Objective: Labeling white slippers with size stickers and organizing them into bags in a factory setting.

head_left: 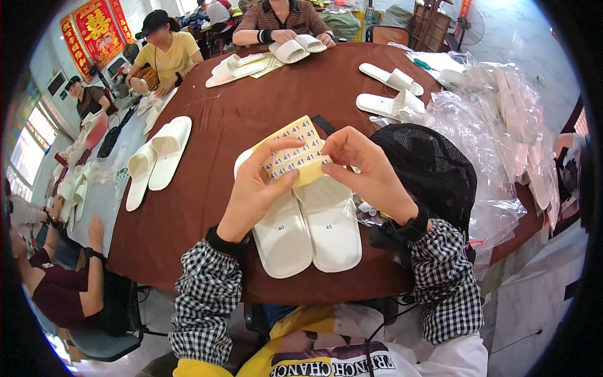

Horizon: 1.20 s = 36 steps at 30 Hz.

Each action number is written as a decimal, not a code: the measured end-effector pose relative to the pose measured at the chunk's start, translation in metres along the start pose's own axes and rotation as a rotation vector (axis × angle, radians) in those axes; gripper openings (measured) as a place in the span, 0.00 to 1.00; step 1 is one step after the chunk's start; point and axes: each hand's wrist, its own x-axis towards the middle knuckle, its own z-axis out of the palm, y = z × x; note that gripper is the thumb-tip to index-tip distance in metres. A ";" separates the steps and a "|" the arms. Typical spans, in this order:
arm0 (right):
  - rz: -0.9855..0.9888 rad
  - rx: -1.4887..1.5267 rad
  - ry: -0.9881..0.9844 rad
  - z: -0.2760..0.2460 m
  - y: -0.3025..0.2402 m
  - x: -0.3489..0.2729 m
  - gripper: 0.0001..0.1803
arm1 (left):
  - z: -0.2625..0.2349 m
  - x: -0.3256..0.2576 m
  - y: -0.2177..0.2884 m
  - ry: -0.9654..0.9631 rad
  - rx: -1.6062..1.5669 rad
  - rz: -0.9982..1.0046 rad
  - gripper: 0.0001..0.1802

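My left hand (pixel 260 179) grips a yellow-backed sheet of small white number stickers (pixel 290 147) by its left side, thumb in front. My right hand (pixel 367 166) has its thumb and curled fingers at the sheet's right edge, the thumb pressed near the lower right corner. Whether a loose sticker is between those fingers is too small to tell. Just below the sheet, a pair of white open-toe slippers lies side by side on the brown tablecloth: the left slipper (pixel 282 242) and the right slipper (pixel 333 235). Each has a small round number sticker at the heel; the sheet and my hands partly cover their straps.
A black mesh bag (pixel 430 169) lies right of my hand, beside a heap of clear plastic bags (pixel 483 125). White slipper pairs rest at the left (pixel 160 154) and far right (pixel 392 100). Co-workers sit around the brown table (pixel 245 113), one handling slippers (pixel 295 49) opposite.
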 end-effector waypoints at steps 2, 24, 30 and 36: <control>0.038 0.118 0.022 0.005 0.005 -0.002 0.12 | 0.001 -0.003 -0.001 -0.014 -0.009 -0.047 0.23; -0.363 -0.520 0.173 0.010 0.000 -0.018 0.10 | 0.012 -0.015 -0.014 0.082 0.445 0.192 0.10; -0.370 -0.503 0.179 0.010 0.001 -0.021 0.08 | 0.012 -0.015 -0.014 0.086 0.464 0.209 0.09; -0.397 -0.541 0.176 0.009 0.001 -0.020 0.07 | 0.011 -0.016 -0.014 0.097 0.522 0.176 0.11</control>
